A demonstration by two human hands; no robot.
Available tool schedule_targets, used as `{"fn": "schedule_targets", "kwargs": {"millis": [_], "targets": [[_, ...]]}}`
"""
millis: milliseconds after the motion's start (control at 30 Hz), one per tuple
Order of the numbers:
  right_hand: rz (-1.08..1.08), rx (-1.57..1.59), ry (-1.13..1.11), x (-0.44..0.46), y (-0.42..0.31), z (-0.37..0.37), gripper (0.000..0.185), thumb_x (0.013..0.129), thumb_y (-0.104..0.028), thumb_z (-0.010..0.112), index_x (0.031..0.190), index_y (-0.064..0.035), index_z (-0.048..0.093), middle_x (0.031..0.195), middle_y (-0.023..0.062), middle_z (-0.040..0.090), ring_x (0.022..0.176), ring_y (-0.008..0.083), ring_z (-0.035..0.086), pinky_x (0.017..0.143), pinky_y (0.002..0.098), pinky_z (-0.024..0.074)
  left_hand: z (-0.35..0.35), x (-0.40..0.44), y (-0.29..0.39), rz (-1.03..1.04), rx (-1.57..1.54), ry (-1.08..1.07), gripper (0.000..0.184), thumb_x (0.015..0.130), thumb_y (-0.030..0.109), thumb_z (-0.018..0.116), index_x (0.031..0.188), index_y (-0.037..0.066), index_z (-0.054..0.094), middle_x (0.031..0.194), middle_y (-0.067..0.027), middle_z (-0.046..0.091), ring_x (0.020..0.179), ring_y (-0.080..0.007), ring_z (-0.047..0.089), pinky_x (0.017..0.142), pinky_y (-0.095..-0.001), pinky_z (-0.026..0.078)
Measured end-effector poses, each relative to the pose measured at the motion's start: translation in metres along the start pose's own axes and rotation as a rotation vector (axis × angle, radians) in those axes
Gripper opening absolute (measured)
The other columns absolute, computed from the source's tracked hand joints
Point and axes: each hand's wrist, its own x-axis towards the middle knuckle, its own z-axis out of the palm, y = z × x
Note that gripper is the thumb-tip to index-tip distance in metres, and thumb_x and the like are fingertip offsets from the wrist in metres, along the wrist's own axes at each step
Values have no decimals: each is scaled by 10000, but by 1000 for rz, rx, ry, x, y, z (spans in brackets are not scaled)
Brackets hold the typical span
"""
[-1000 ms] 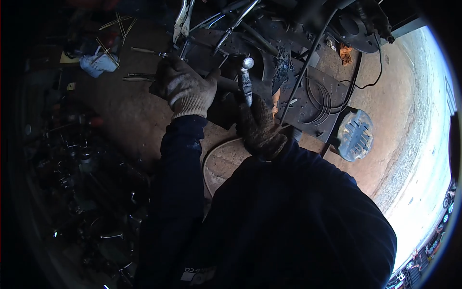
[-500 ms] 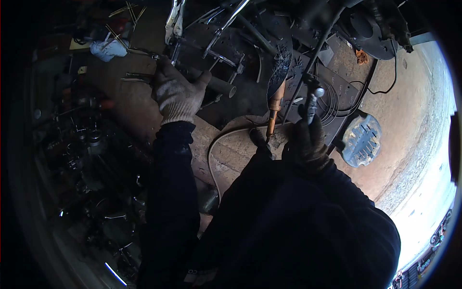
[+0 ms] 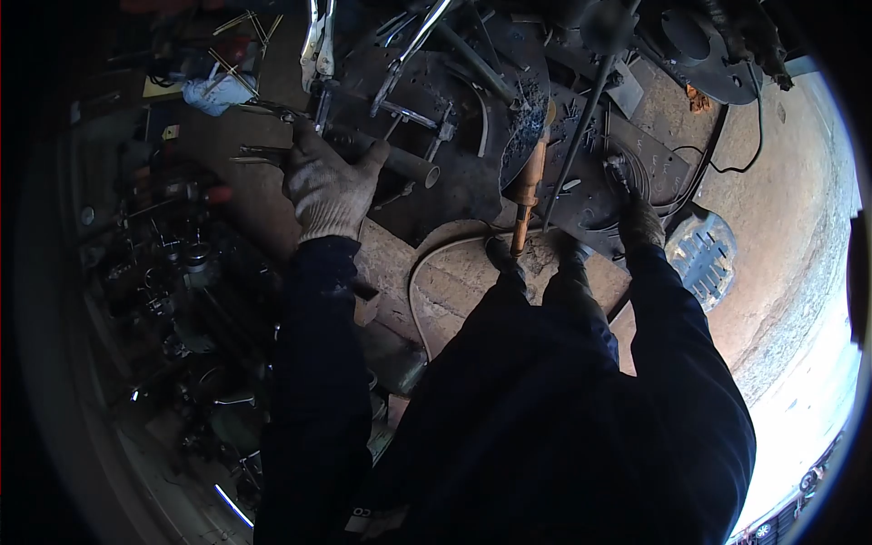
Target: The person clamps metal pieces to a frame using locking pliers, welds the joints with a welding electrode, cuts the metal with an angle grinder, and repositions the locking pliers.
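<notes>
My left hand (image 3: 331, 186), in a light knit glove, lies against the steel pipe (image 3: 409, 165). Its thumb spreads along the pipe and its forefinger points forward; the other fingers are partly hidden. Metal tool handles (image 3: 259, 154) stick out beyond its left side. Locking pliers (image 3: 318, 45) and a C-clamp (image 3: 427, 123) stand around the pipe. My right hand (image 3: 641, 222), also gloved, is closed on a hammer-like tool with a shiny metal head (image 3: 618, 168), over the dark steel plate. The tool's handle is mostly hidden in the hand.
An orange-brown torch-like handle (image 3: 530, 186) lies in front of my feet. A hose (image 3: 414, 282) curves beside it, and a dark rod slants across the plate (image 3: 663, 168). Right of the plate lies a pale slotted pad (image 3: 704, 259). Dark machinery (image 3: 186, 272) fills the left.
My right hand has moved forward and to the right with the shiny-headed tool, away from my body and over the plate. My left hand keeps its place by the pipe. The view has shifted slightly.
</notes>
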Motion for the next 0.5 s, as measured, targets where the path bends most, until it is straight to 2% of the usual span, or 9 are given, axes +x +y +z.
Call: {"fn": "schedule_targets", "kwargs": {"millis": [67,167,267,333,367,400,467,500], "targets": [[-4,12,69,-2,-4,-3,453,974,-428,454,1252,-91,573,1126,281,643,1080,452,605,901,565,467,1,0,-1,7,-13,15,1099,747,563,771,1475,-51,222,1402,-315,417,1290,-429,461,1056,-497,425],[45,-13,11,-9,-15,-19,483,987,-455,422,1272,-98,578,1130,279,641,1110,439,596,932,547,459,2,-3,-1,26,-45,60,1101,746,553,777,1478,-45,213,1407,-309,412,1301,-425,451,1065,-498,418],[61,4,3,-9,-13,-13,486,974,-426,473,1349,-122,529,1218,291,601,1178,432,566,978,525,446,5,-2,-4,44,-67,96,1106,745,549,781,1481,-40,202,1415,-304,403,1313,-421,439,1074,-494,414],[109,-167,9,-11,-11,-9,595,925,-392,581,1437,-123,442,1322,289,543,1251,428,519,1025,507,427,7,-2,-5,49,-79,103,1110,745,548,783,1483,-38,197,1420,-301,397,1319,-420,433,1077,-492,412],[92,-183,78,-9,-5,-2,601,882,-347,672,1407,-121,486,1340,281,522,1221,459,527,1006,505,448,6,-2,-4,45,-77,94,1113,749,557,774,1488,-34,187,1421,-300,396,1317,-417,437,1076,-498,413],[89,-191,87,-16,-15,-10,601,882,-347,672,1407,-121,486,1340,281,522,1221,459,527,1006,505,448,5,-2,-4,41,-76,85,1116,754,566,765,1492,-29,176,1422,-298,395,1314,-414,440,1074,-504,413],[182,-12,314,-33,-45,-33,680,826,-333,742,1392,-59,484,1330,266,541,1234,437,527,1046,492,428,4,-2,-3,23,-84,65,1115,765,588,742,1496,-29,169,1416,-300,399,1309,-412,446,1068,-512,415],[-24,104,487,-6,-14,-12,640,870,-347,719,1362,-5,495,1322,228,561,1223,371,560,1042,446,441,2,-1,-3,11,-83,44,1114,775,610,719,1499,-28,162,1411,-302,402,1304,-410,451,1062,-520,416]]}}
